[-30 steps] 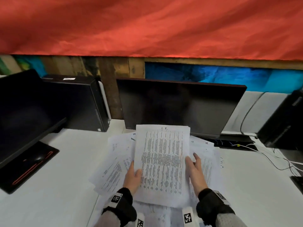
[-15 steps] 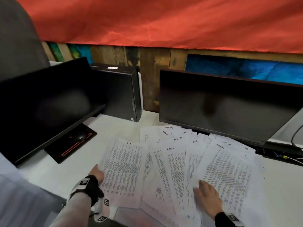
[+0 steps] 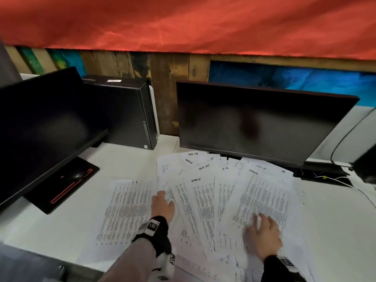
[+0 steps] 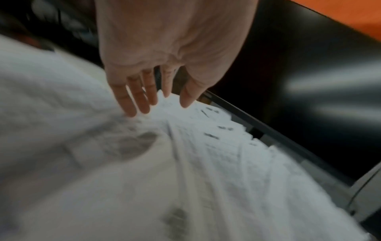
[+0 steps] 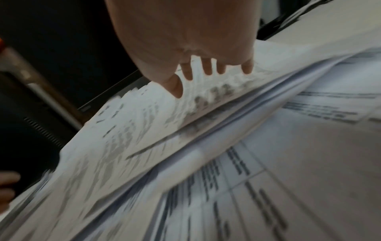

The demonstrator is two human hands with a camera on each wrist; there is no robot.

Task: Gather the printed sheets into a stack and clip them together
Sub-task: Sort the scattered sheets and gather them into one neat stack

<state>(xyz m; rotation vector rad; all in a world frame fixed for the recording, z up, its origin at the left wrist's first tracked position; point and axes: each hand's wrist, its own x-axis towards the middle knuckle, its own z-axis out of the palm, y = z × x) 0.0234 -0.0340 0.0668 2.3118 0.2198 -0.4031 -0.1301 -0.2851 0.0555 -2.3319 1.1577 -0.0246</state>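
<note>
Printed sheets (image 3: 205,202) fanned in an overlapping spread across the white surface (image 3: 67,220), reaching from the near edge to the foot of the right monitor (image 3: 254,123). One sheet (image 3: 124,212) lying flat at the left end of the fan, its right edge under the left hand (image 3: 163,205). Left hand laid palm-down over that edge and the neighbouring pages, fingers (image 4: 132,104) extended and slightly parted in the left wrist view, tips touching paper. Right hand (image 3: 261,235) palm-down on the rightmost top sheet (image 3: 262,202) near its near-left corner, blurred in the head view; fingers (image 5: 208,68) straight and spread in the right wrist view, thumb angled toward the left. Below the right hand, several sheet edges (image 5: 216,138) layered one over another, the top one raised a little off the rest. Handwritten headings at the far ends of several pages, too small to read with confidence. Dark wristbands with square markers on both wrists, grey sleeves behind them. Left monitor (image 3: 40,127) angled on its flat black base (image 3: 61,186) with a red line, well apart from the paper. Black computer tower (image 3: 126,110) upright between the two monitors, at the far side. Cables (image 3: 333,178) trailing at the far right. Red cloth (image 3: 183,23) hanging over wooden boards behind.
</note>
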